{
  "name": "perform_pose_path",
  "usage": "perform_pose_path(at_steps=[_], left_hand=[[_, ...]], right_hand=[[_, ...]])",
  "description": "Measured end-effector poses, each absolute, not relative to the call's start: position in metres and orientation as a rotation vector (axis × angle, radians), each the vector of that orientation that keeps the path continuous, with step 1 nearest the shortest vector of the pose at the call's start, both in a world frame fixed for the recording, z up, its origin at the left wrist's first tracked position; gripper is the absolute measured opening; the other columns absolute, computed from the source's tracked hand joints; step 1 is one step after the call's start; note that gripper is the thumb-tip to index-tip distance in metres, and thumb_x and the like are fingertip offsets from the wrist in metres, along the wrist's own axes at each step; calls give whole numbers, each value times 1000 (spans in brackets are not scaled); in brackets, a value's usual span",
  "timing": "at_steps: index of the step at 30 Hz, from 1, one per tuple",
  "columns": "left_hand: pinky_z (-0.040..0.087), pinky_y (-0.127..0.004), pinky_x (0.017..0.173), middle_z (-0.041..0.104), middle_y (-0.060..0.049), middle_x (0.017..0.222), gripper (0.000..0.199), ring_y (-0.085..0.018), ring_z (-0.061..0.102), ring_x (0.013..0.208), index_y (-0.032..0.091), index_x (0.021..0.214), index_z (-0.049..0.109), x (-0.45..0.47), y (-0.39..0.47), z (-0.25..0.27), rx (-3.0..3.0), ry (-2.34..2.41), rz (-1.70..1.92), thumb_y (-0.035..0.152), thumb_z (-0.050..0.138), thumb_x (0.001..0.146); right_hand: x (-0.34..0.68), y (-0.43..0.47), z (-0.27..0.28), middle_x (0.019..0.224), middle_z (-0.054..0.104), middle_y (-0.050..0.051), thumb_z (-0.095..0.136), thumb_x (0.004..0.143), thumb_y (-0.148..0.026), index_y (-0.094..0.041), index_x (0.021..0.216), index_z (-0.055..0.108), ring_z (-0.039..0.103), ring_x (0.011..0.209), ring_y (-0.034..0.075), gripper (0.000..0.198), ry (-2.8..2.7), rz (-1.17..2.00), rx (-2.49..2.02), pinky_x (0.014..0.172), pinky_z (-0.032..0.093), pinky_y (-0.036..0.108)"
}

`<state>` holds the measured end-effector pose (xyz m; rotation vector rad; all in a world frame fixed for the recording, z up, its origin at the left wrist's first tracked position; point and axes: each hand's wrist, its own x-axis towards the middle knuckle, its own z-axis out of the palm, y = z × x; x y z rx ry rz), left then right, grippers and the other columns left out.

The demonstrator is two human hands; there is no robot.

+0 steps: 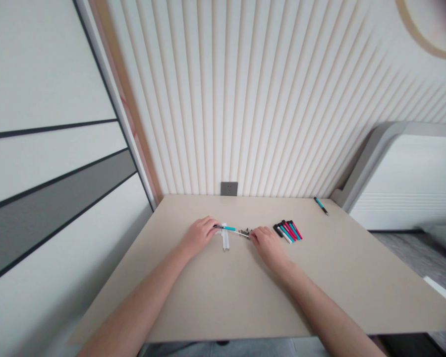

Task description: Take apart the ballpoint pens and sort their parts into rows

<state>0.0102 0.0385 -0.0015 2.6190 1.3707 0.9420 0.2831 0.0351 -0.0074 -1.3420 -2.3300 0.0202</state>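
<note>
My left hand [200, 235] pinches the dark end of a teal and black pen barrel [229, 228], held nearly level above the table. A thin white pen refill [243, 234] runs from the barrel's right end to the fingertips of my right hand [269, 245], which are closed on it. Whether the refill's tip is inside the barrel is too small to tell. Several white refills [225, 243] lie side by side beneath the barrel. Small dark pieces [246, 231] are scattered beside my right fingertips, partly hidden by them.
Right of my right hand lies a row of black, white, teal and red pen barrels [290, 231]. A teal and black pen [321, 206] rests near the table's back right corner. The beige table [223, 297] meets a ribbed wall with a socket [229, 188].
</note>
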Motion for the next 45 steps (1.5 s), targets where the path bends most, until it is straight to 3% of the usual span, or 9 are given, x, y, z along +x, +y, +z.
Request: perform_pose_path(at_steps=[9,21,28,36,45], left_hand=[[47,-31,79,63,-4,96,11,-18,59,88,20,100,59,8,41,-4,2580,1450,987,24,52,93],[44,-32,81,65,-5,99,15,-18,60,93,20,102,58,15,36,-1,2752,1212,821,28,48,96],[44,-32,79,65,-4,97,15,-18,60,87,20,102,59,13,38,-1,2706,1305,884,28,48,96],[44,-30,77,66,-4,93,15,-17,60,85,19,100,59,11,40,-4,2692,1270,962,29,49,96],[43,-31,78,66,-4,87,17,-16,59,83,18,97,60,9,36,-2,2817,1094,918,31,49,96]], right_hand=[[300,45,-4,81,67,6,49,95,-27,-21,81,63,58,80,22,20,-2243,29,-1378,73,38,31],[283,33,2,86,67,6,47,96,-26,-21,89,66,57,86,21,20,-2367,209,-1064,79,43,34],[281,31,3,102,66,8,54,92,-30,-22,115,61,58,95,22,25,-2316,255,-1015,85,45,36],[289,42,-7,85,69,5,51,95,-28,-21,92,69,58,82,18,19,-2212,235,-1025,78,43,30],[291,37,-6,82,70,5,52,95,-23,-22,91,69,57,82,19,18,-2250,1,-928,77,41,32]])
